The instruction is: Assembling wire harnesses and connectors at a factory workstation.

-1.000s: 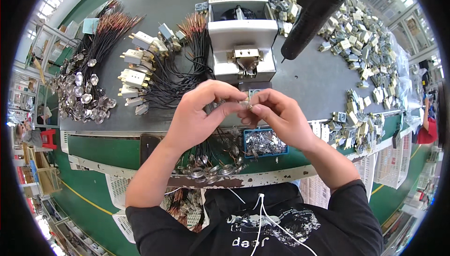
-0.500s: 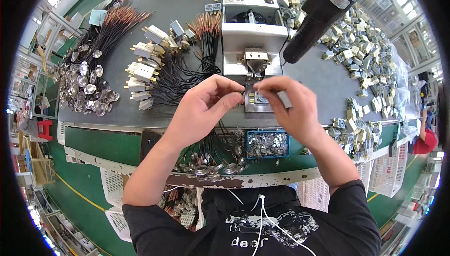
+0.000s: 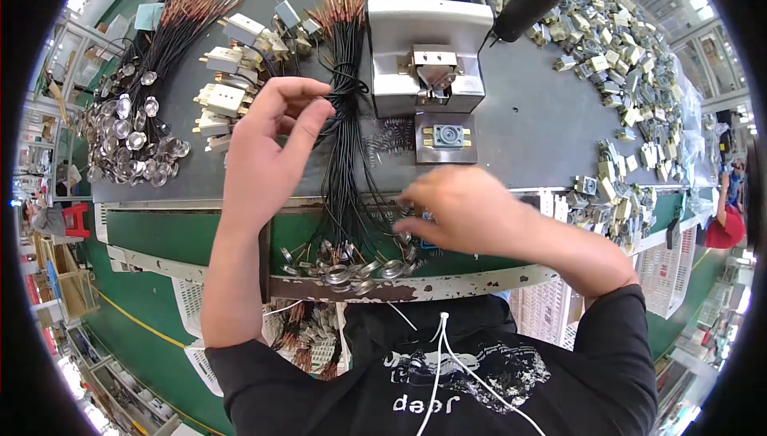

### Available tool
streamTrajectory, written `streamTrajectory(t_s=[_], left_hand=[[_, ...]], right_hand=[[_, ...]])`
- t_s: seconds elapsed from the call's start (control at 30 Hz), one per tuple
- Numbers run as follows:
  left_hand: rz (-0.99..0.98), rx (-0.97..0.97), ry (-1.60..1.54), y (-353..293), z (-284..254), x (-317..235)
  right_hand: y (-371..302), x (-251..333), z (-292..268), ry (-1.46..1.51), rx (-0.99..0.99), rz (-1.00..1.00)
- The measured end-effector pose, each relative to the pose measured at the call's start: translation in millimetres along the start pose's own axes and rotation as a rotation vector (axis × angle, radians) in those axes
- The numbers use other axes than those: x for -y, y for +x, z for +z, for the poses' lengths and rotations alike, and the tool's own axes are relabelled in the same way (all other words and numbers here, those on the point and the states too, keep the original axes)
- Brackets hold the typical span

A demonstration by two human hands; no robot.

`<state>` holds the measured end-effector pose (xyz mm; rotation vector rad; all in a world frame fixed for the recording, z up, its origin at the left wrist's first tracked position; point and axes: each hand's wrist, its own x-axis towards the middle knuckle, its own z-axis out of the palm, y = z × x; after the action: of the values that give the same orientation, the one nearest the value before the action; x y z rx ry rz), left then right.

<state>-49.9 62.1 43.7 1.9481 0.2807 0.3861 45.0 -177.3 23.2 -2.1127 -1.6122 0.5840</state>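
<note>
Cables point(image 3: 343, 148) lie left of the machine point(image 3: 431, 29), a module point(image 3: 448, 136) before it, connectors point(image 3: 599, 63) to its right.

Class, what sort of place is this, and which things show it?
Probably an assembly workshop: a small bench machine, a bundle of black wires and a heap of similar small parts share one grey worktop.

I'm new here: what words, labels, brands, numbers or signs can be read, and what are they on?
I won't copy wording out, but this is where it stands.
Black short-sleeved top: large pale lettering, upside down in this view.
Silver-grey benchtop machine: tiny print along its top, near the picture's edge; too small to read.
White crate at right: small red mark, too blurred.
Grey socket module: no lettering I can make out.
</note>
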Motion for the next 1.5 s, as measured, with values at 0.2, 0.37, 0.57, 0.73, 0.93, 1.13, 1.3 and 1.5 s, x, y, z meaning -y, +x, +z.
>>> streamTrajectory(t_s=[0.2,0.37,0.57,0.73,0.93,1.13,1.3,1.5], left_hand=[[0.002,0.102,0.189,-3.3,0.4,-7.1],[0.163,0.197,0.299,5.8,14.2,0.9],[0.498,0.262,0.372,20.1,48.6,-2.0],[0.590,0.289,0.467,32.4,82.3,6.9],[0.630,0.344,0.618,34.8,97.9,8.8],[0.607,0.385,0.636,33.4,100.4,5.5],[0.589,0.387,0.675,31.0,99.0,3.5],[0.605,0.415,0.543,22.3,80.8,-8.3]], right_hand=[[-0.2,16.3,-29.0,-0.037,0.199,0.137],[-11.1,7.0,-51.3,-0.151,0.096,-0.039],[-39.3,-34.9,-30.9,0.242,-0.030,0.078],[-53.8,-33.1,1.7,0.318,-0.132,0.348],[-68.3,-32.4,5.4,0.522,-0.269,0.238],[-79.6,-36.7,6.7,0.651,-0.312,0.162],[-83.4,-34.5,4.4,0.735,-0.300,0.203],[-82.8,-35.1,-2.3,0.820,-0.316,0.237]])
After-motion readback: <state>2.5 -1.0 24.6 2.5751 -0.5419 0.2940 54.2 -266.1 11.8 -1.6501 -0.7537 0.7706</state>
